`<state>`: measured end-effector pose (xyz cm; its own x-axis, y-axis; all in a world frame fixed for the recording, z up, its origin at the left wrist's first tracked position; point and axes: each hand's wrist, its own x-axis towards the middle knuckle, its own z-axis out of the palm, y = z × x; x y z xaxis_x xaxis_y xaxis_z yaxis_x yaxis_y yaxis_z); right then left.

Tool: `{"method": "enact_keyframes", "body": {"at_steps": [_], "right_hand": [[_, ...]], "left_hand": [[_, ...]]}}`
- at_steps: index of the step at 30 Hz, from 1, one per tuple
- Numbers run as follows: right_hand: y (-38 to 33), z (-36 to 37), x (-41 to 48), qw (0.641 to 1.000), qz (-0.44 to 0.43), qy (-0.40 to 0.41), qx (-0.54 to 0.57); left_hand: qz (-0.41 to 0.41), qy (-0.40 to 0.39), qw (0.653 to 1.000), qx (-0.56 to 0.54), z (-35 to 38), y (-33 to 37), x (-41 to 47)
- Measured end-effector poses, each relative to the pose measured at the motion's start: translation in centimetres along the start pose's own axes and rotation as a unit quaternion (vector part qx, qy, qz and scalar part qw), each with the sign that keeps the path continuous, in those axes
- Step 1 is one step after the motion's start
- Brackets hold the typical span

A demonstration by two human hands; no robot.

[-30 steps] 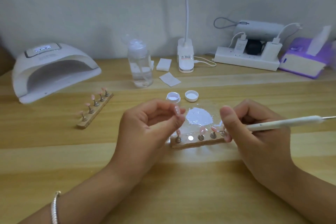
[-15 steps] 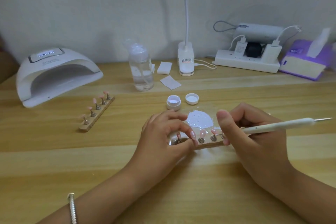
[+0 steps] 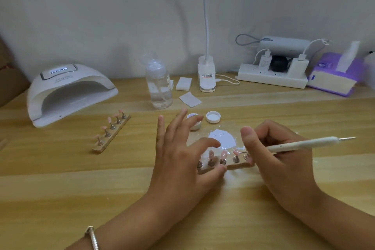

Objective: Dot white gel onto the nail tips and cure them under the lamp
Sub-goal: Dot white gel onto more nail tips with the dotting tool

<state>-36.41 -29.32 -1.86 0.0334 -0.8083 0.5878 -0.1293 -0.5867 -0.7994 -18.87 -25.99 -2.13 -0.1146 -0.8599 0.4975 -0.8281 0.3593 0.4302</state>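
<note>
Far left, the curing lamp (image 3: 67, 91) sits with its display glowing. The left hand (image 3: 182, 158) spreads relaxed fingers, thumb against the near edge of the nail tip holder (image 3: 229, 163), gripping nothing. Just beyond lies the white gel (image 3: 222, 138). The right hand (image 3: 280, 164) pinches the dotting pen (image 3: 304, 143), its tip at the holder's right end.

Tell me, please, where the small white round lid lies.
Head view, centre: the lid sits right of the small white gel jar, beyond the white gel patch.

A nail stand (image 3: 110, 134) lies across the open stretch of desk (image 3: 60, 178) leading to the curing lamp (image 3: 69, 91), while a bottle (image 3: 159, 87), jar (image 3: 197, 126) and lid (image 3: 213, 116) crowd the far side.
</note>
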Motion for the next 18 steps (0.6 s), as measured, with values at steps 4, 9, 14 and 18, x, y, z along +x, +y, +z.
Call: {"method": "enact_keyframes", "body": {"at_steps": [4, 9, 14, 18], "right_hand": [[0.0, 0.1, 0.1, 1.000, 0.001, 0.003, 0.002], [0.1, 0.3, 0.0, 1.000, 0.008, 0.002, 0.009], [0.2, 0.3, 0.0, 1.000, 0.003, -0.006, -0.009], [0.1, 0.3, 0.0, 1.000, -0.006, -0.010, -0.016]], "left_hand": [[-0.011, -0.007, 1.000, 0.006, 0.2, 0.2, 0.2], [-0.024, -0.006, 0.999, -0.021, 0.8, 0.0, 0.3], [-0.016, 0.002, 1.000, -0.021, 1.3, -0.3, 0.5], [0.010, -0.003, 1.000, -0.018, 1.7, 0.0, 1.0]]}}
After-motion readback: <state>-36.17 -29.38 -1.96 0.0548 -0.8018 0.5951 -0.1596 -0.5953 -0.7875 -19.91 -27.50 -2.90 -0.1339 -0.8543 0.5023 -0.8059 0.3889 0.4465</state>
